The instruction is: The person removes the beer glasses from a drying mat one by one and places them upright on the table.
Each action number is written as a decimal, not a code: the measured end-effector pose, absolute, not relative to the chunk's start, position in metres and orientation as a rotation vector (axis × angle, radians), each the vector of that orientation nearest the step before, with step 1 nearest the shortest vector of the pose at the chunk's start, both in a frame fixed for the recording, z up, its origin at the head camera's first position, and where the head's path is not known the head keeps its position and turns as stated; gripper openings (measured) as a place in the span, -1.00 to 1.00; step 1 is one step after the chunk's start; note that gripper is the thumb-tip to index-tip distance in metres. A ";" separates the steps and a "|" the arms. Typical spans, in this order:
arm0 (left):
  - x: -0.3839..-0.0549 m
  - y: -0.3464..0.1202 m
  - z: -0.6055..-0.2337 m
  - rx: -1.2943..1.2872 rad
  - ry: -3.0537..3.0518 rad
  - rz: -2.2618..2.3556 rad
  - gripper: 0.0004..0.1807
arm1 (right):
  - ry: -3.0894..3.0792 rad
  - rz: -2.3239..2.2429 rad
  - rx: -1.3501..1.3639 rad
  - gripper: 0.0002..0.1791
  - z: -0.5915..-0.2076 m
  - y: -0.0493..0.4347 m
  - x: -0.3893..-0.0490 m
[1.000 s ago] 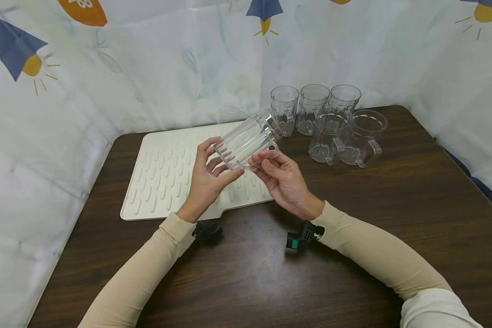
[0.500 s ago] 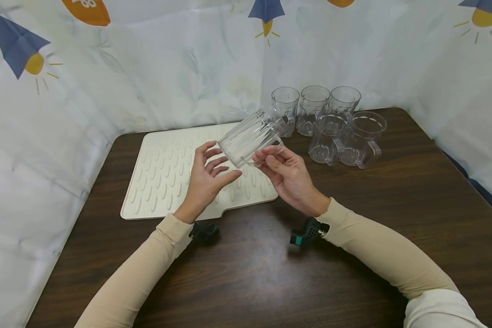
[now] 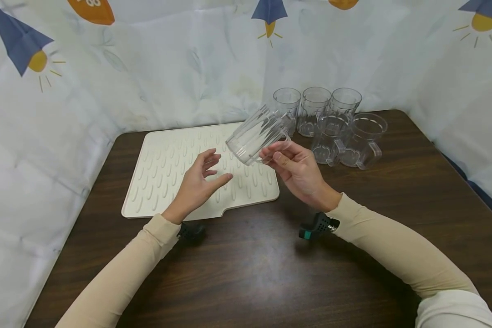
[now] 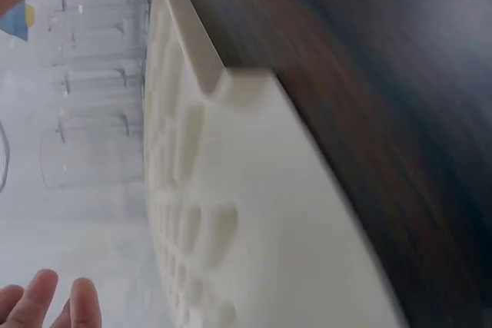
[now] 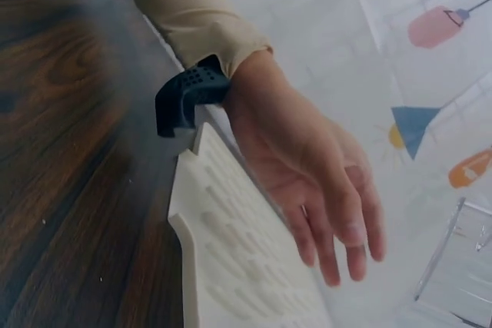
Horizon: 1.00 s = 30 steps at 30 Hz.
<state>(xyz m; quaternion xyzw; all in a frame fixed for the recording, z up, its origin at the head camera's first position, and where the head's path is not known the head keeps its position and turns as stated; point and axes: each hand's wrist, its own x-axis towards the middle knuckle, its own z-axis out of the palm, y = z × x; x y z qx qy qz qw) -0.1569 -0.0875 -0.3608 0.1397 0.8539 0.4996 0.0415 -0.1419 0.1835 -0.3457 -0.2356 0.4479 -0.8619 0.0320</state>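
A clear ribbed mug [image 3: 254, 135] is held up in the air, tilted, its base toward the lower left and its mouth toward the upper right. My right hand [image 3: 299, 171] grips it by the handle with fingers and thumb. To its left, my left hand [image 3: 196, 184] is apart from the mug, fingers spread and holding nothing, above the cream draining mat [image 3: 147, 182]. In the right wrist view the left hand [image 5: 315, 159] hangs over the ridged mat [image 5: 238, 243], and part of the mug [image 5: 461, 266] shows at the right edge.
Several clear mugs [image 3: 366, 136] stand upright at the back right of the dark wooden table [image 3: 250, 273]. A printed white curtain [image 3: 168, 68] rises right behind the table. Each wrist wears a black camera mount [image 3: 317, 225].
My left hand has let go of the mug's base and drawn away to the lower left. The right hand has shifted the mug a little to the right.
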 end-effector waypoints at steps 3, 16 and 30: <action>-0.156 -0.098 -0.358 0.425 2.696 1.397 -0.07 | 1.435 -2.630 -0.729 -0.83 -0.344 0.188 -0.142; -0.157 -0.151 -0.349 0.385 2.882 0.821 -0.01 | 1.624 -2.511 -0.721 -0.76 -0.337 0.205 -0.146; -0.150 -0.205 -0.347 0.437 2.849 0.513 0.17 | 1.988 -2.271 -0.678 -0.79 -0.336 0.230 -0.151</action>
